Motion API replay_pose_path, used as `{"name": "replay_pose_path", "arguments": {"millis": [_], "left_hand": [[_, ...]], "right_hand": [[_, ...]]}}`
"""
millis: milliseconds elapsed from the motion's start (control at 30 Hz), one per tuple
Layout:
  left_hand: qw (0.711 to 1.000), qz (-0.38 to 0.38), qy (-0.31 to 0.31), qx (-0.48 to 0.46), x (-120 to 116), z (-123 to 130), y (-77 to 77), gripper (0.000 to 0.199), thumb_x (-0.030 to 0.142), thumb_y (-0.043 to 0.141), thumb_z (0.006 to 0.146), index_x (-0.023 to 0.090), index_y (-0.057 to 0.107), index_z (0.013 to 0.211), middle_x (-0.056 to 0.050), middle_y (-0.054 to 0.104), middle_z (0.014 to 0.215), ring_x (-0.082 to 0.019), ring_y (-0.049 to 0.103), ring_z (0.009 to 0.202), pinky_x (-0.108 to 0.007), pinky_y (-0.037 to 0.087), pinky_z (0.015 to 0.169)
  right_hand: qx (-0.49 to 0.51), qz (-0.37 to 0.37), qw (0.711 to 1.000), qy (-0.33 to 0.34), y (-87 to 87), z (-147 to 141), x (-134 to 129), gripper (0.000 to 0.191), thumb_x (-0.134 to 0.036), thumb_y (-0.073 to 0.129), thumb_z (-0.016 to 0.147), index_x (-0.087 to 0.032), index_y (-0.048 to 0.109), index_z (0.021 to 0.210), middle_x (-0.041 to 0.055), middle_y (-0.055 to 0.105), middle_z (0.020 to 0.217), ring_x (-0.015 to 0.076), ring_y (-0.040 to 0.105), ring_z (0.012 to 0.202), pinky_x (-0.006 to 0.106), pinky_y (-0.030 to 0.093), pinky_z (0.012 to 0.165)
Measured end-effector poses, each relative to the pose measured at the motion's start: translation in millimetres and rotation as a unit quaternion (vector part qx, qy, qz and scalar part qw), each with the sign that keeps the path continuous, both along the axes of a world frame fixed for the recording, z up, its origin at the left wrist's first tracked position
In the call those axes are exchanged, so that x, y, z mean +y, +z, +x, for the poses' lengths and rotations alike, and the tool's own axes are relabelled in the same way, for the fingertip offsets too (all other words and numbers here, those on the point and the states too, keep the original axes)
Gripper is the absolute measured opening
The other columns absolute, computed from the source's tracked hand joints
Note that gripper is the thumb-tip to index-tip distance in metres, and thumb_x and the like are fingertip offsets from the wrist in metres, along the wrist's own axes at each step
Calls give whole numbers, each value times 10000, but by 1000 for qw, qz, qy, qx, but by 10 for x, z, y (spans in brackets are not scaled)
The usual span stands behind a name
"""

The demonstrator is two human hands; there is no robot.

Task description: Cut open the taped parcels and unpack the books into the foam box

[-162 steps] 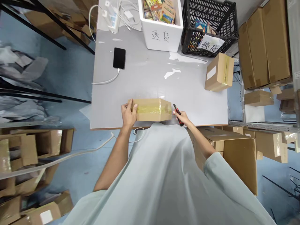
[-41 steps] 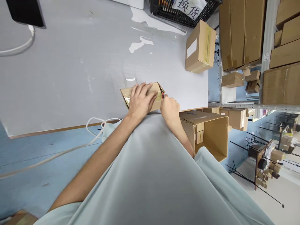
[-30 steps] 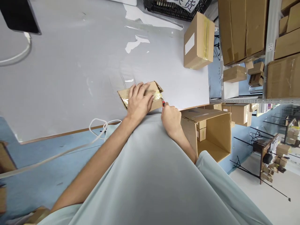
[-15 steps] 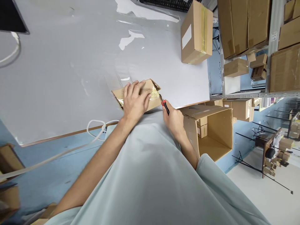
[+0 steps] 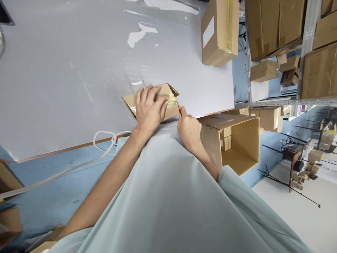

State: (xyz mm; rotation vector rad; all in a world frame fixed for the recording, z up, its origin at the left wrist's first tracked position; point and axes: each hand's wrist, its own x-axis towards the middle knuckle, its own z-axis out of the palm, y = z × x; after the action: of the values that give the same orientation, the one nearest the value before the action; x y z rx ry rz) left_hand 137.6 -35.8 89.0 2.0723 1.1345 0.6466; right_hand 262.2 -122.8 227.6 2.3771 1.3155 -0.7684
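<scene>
A small cardboard box (image 5: 172, 111) with shiny clear tape lies at the front edge of the grey table, its end flaps partly raised. My left hand (image 5: 149, 109) is spread over its top, pressing on the taped face. In my right hand (image 5: 190, 129) is a red and black tool (image 5: 180, 110), gripped by the handle, with its thin tip against the right end of the box near the tape. The fingers hide most of the handle.
A taped carton (image 5: 219, 35) stands at the table's back right. Right of my right hand is a big open carton (image 5: 239, 144) with small boxes inside. Torn film (image 5: 140, 34) lies on the table (image 5: 65, 77). A white cable (image 5: 97, 138) loops over the left front edge. Shelves hold more cartons.
My right hand has turned and moved slightly left, hiding more of the tool's handle. The tool's tip stays at the box's right end. The whole view has shifted a little.
</scene>
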Motion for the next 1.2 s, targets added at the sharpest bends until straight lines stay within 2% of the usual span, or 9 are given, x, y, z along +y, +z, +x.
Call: {"name": "replay_pose_path", "arguments": {"millis": [200,367,500,633,767,833,967,1067,1200], "left_hand": [[1000,5,-1,-13,-25,11,-80,385,500,566,1200,236,739,1421,-106,593,1766,-353,441,1704,-677,185,1469],[1000,14,13,-16,-3,3,-72,373,496,537,1199,283,742,1427,-104,590,1770,-355,448,1716,-648,200,1472],[1000,15,-1,-13,40,-30,-46,369,470,573,1176,303,725,1468,-115,588,1772,-375,445,1720,-671,220,1456],[999,34,0,-13,57,-118,-12,412,457,550,1178,293,718,1517,-135,615,1741,-383,485,1696,-690,254,1440],[998,62,23,-2,32,-364,-11,466,444,523,1176,283,718,1567,-147,649,1709,-373,524,1672,-683,313,1427],[997,75,32,4,-5,-573,-35,471,427,523,1171,293,730,1572,-145,653,1710,-373,514,1681,-686,339,1419],[992,93,79,32,-139,-1060,-99,462,406,521,1172,315,760,1556,-153,648,1706,-383,524,1655,-670,445,1349],[984,84,142,61,-271,-1337,-106,467,410,522,1174,302,775,1552,-186,686,1611,-373,651,1463,-620,539,1237],[976,36,207,56,-424,-1504,28,499,374,501,1164,290,759,1582,-191,709,1476,-337,693,1307,-552,590,1170]], "right_hand": [[-3,19,1000,-20,-96,24,76,559,-255,391,1240,-214,440,1796,193,825,1274,307,841,1151,451,640,1051],[11,32,999,-20,-170,97,130,551,-295,423,1234,-215,468,1778,184,830,1294,324,830,1186,492,617,1107],[41,127,991,-24,-258,321,-58,510,-389,413,1247,-271,550,1724,116,858,1240,326,824,1157,462,614,1092],[-5,240,967,-89,-774,832,-90,550,-453,328,1258,-234,553,1710,152,837,1324,347,812,1189,451,607,1070],[-12,122,982,-147,-1493,1253,259,453,-284,464,1204,-151,644,1597,204,807,1408,328,787,1279,402,587,1094],[-12,81,985,-152,-1731,1328,427,447,-238,531,1160,-114,649,1573,243,784,1424,329,782,1284,404,590,1091],[-14,90,988,-127,-1912,1287,582,545,-187,573,1096,-51,583,1623,337,677,1547,385,725,1404,490,566,1173],[66,153,979,-114,-1936,1089,646,564,-215,559,1104,-45,563,1642,341,621,1636,372,631,1536,478,502,1264],[315,145,928,-137,-1946,654,714,472,-427,479,1172,-105,756,1377,205,850,1239,299,794,1212,394,631,1043]]}}
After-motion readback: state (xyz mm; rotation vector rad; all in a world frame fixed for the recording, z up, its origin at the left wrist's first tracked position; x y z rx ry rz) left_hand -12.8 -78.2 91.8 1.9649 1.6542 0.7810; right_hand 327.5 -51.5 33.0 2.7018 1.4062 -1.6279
